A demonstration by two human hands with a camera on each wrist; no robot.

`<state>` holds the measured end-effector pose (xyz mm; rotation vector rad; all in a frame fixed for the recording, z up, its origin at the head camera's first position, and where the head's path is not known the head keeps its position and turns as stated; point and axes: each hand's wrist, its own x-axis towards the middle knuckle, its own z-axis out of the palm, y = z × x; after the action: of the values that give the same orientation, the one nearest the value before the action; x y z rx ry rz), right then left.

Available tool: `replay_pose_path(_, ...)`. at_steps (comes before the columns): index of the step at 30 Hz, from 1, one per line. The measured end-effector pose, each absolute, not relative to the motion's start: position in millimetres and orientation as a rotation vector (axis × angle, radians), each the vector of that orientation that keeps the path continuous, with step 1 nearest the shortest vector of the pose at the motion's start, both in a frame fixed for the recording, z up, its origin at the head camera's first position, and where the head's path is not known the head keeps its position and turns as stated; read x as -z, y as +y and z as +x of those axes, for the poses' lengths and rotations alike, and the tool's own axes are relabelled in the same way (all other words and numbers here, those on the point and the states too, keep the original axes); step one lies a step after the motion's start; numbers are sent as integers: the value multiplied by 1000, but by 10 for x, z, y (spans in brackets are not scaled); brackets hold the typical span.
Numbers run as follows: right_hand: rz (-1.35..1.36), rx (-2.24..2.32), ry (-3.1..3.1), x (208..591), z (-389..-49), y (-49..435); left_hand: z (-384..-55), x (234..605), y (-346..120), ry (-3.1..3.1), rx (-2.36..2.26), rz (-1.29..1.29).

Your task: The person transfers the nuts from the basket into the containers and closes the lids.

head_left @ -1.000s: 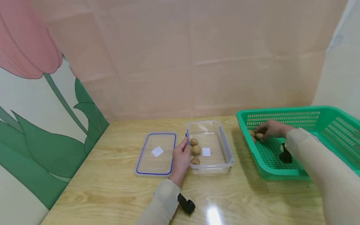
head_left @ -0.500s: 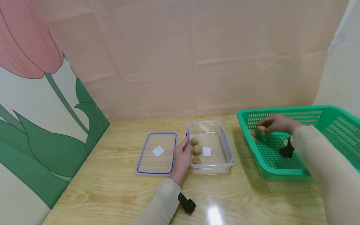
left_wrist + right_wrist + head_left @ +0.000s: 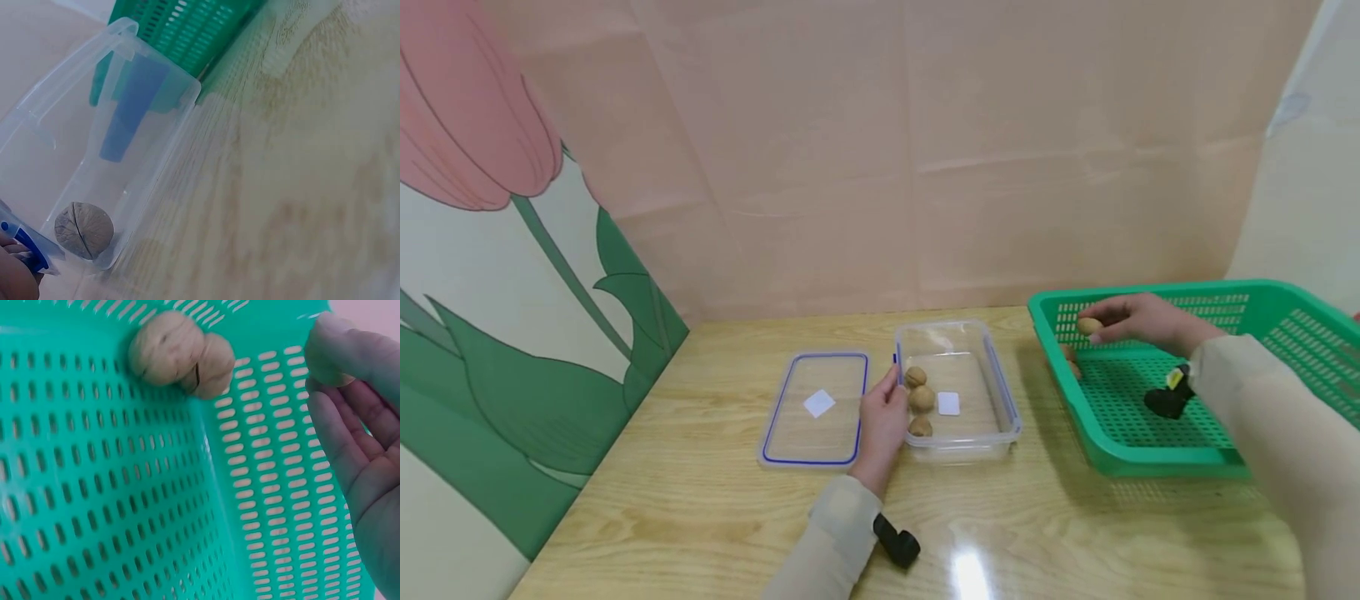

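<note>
Between the thumb and fingers of my right hand (image 3: 1150,321) a walnut (image 3: 1089,327) is pinched, raised inside the green basket (image 3: 1138,462) near its back left corner. Two more walnuts (image 3: 181,356) lie in that corner of the basket, below the hand. My left hand (image 3: 883,417) grips the left side wall of a clear plastic food container (image 3: 1007,408), beside a blue latch (image 3: 28,247). Along that wall, inside the container, sit three walnuts (image 3: 922,399) in a row. A white square label (image 3: 949,404) shows on the container's floor.
Left of the container, a clear lid (image 3: 790,433) with a blue seal lies flat on the wooden table (image 3: 685,500). Black camera straps (image 3: 895,542) are on both wrists. Paper-covered wall (image 3: 790,167) stands behind the table. The basket's raised rim encloses the right hand.
My right hand has lifted one walnut off the basket floor, up and slightly to the right. The left hand has stayed on the container.
</note>
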<state>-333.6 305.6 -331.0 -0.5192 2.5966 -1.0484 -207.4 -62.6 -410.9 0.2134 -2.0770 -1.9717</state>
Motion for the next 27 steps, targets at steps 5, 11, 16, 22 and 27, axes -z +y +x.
replay_pose_path(5,-507,1131,2562,3261,-3287,3029,-2071,4117,-627,-2086,1971,207)
replay_pose_path(11,-512,1181,2573,3217,-3229,2977,-2073,4116,-625,-2099,1963,223)
replay_pose_path(16,-492,1276,2598,3196,-3188,2895,-2071,4123,-625,-2108,1959,229)
replay_pose_path(22,-439,1418,2591,3176,-3151,2792,-2065,4127,-620,-2101,1953,218)
replay_pose_path(27,-422,1512,2560,3146,-3103,2698,-2075,4143,-619,-2091,1949,208)
